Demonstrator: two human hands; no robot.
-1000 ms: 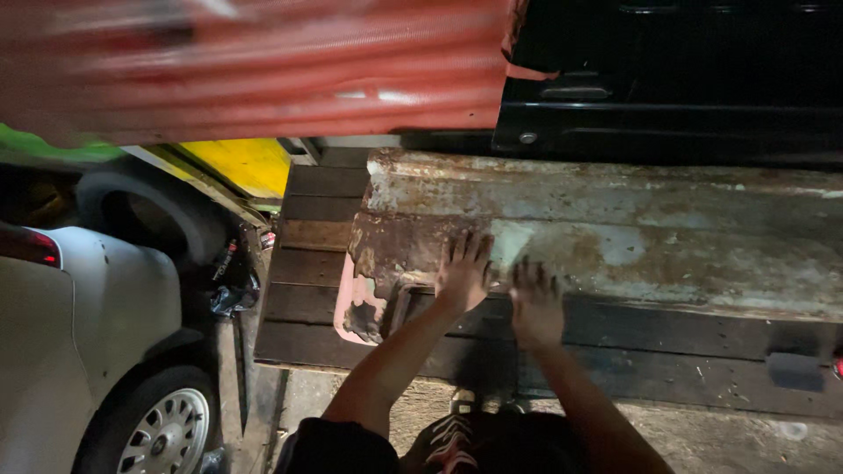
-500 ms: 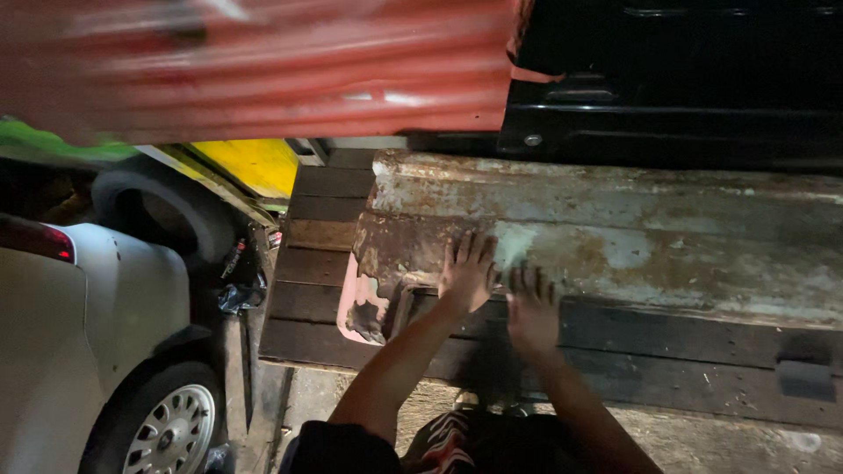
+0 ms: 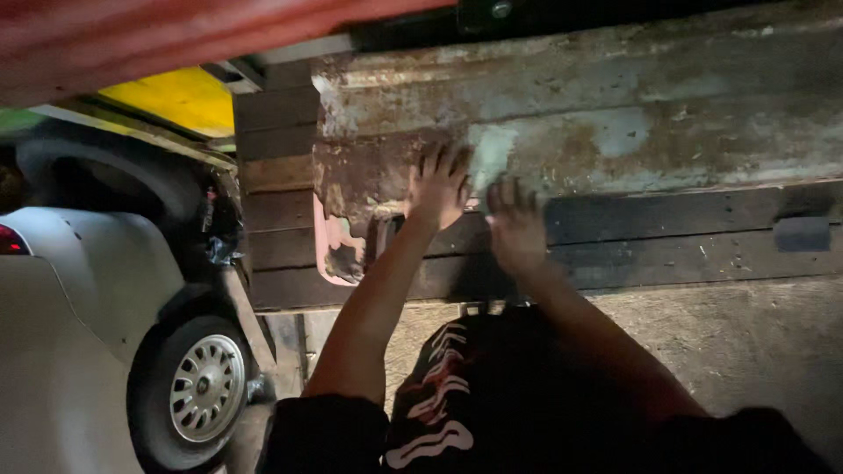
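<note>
Both palms went flat on the rusty metal sheet (image 3: 597,132) lying across the dark wooden planks (image 3: 667,233): left hand (image 3: 439,189) spread wide, gripping nothing, right hand (image 3: 516,230) just beside it, fingers splayed at the sheet's lower edge.

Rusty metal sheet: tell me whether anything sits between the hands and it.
Nothing visible does. The left hand lies spread flat on the rusty metal sheet near its torn corner, and the right hand rests at the sheet's lower edge, over the dark wooden planks. Neither hand holds anything.
</note>
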